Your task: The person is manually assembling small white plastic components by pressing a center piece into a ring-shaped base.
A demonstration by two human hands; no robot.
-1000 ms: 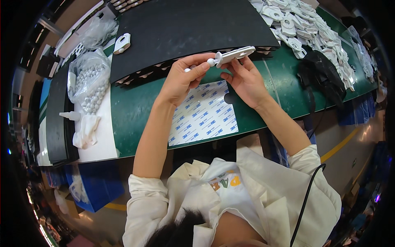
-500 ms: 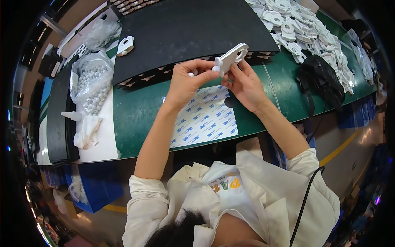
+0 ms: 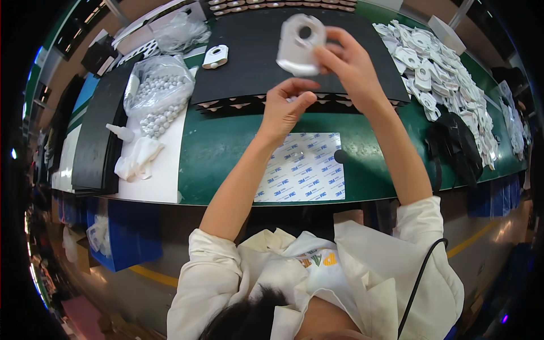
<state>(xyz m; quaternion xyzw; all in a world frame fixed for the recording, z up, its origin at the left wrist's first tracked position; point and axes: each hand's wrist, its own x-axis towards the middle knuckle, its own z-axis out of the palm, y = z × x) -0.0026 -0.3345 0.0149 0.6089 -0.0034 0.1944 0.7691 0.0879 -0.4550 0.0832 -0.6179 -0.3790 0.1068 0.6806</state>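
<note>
My right hand [image 3: 350,65] is raised above the black board and grips a flat white plastic part [image 3: 294,48] by its right edge. This part has a round hole near its top and a rounded lower edge; it is slightly blurred by motion. Below it, apart from it, my left hand [image 3: 284,107] is curled, thumb and forefinger spread a little. A small white ball [image 3: 292,99] shows partly inside that palm; whether more are there is hidden. A similar white part [image 3: 216,56] lies on the black board [image 3: 249,42] at its left.
A plastic bag of white balls [image 3: 158,85] lies at left, near a small white bottle [image 3: 120,132] and a white cloth [image 3: 139,160]. Printed backing paper [image 3: 303,175] lies at the green table's front edge. White parts [image 3: 439,76] are heaped at right beside a black bag [image 3: 453,147].
My right hand has lifted the white part up and forward, away from my left hand, and turned it flatter to view. The left hand has let go of the part. The whole view has shifted.
</note>
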